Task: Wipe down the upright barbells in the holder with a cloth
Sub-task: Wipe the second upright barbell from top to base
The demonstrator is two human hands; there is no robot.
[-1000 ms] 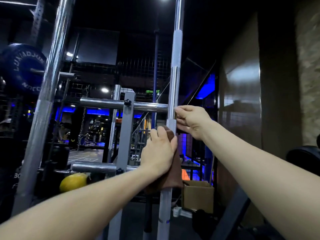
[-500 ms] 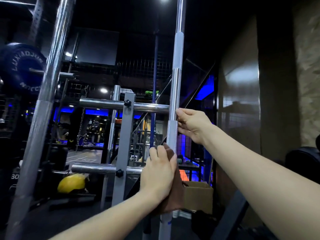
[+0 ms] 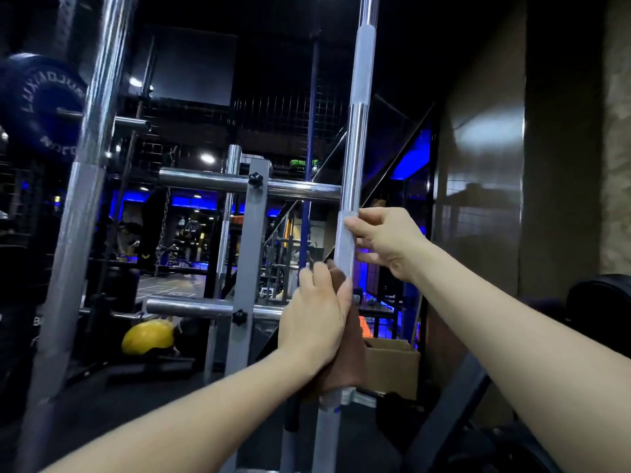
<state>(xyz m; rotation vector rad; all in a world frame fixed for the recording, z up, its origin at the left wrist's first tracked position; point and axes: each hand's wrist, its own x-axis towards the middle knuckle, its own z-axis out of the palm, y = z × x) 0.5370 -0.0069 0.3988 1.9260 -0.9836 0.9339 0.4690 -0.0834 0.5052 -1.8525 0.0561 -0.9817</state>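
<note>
An upright barbell point(image 3: 355, 138) stands in the middle of the view, running from the top edge down past the bottom, its shaft alternating between smooth chrome and knurled grey sections. The left hand point(image 3: 316, 322) is wrapped around this bar low down, fingers curled over a brown cloth point(image 3: 348, 367) that it presses against the shaft; the cloth hangs below the hand and covers the bar down to a ridged collar. The right hand point(image 3: 386, 242) sits higher on the same bar, just above the left, pinching a knurled section between thumb and curled fingers from the right side. The 2 hands are close but not touching.

A 2nd barbell point(image 3: 82, 199) stands to the left, tilted in the wide-angle view, well apart from the first. Between them rises a grey rack post point(image 3: 249, 268) with 2 black knobs and 2 horizontal chrome pegs point(image 3: 211, 179) crossing it, 1 above the other. Whether these belong to the holder I cannot tell.

Further back, a dark weight plate point(image 3: 37, 100) with white lettering hangs at the upper left. A yellow ball point(image 3: 146, 336) lies on the floor point(image 3: 119, 404) behind the rack, and a cardboard box point(image 3: 392, 367) sits on the floor just right of the cloth. A dark panelled wall point(image 3: 485, 199) fills the right side.
</note>
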